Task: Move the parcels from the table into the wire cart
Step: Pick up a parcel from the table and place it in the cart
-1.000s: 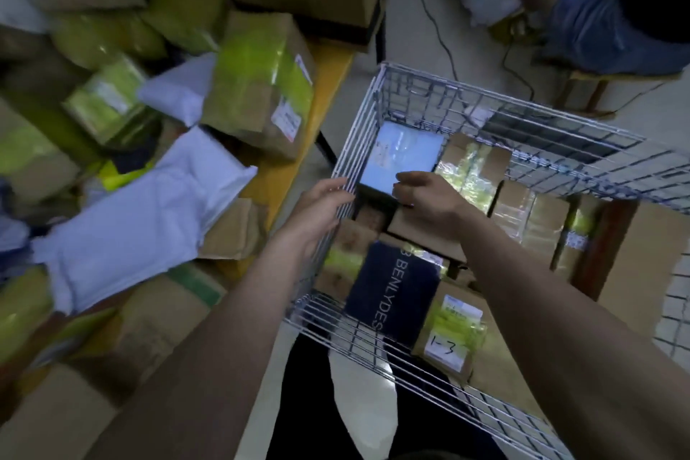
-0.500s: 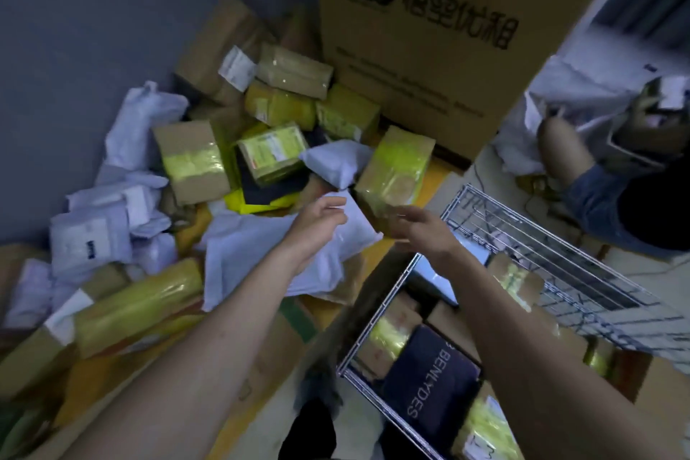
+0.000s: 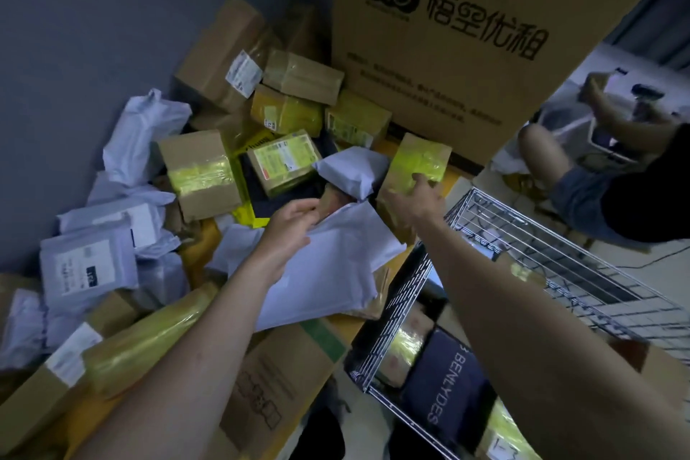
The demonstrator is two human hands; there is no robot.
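A heap of parcels covers the table (image 3: pixel 338 325): brown boxes with yellow tape and white mailer bags. My left hand (image 3: pixel 289 226) rests on the top edge of a large white mailer bag (image 3: pixel 328 269), fingers curled over it. My right hand (image 3: pixel 414 198) touches a brown box with yellow tape (image 3: pixel 420 164) standing near the table's edge. The wire cart (image 3: pixel 481 220) stands at the right, below my right arm, and holds several parcels, among them a dark bag with white lettering (image 3: pixel 444 381).
A tall printed cardboard box (image 3: pixel 466 30) stands behind the heap. A grey wall runs along the left. Another person (image 3: pixel 616 194) sits on the floor at the far right, beyond the cart. A flat cardboard box (image 3: pixel 283 373) lies at the table's near edge.
Both hands have left the cart and reached over the table. My left hand has come down onto the white mailer bag; my right hand has reached the yellow-taped box.
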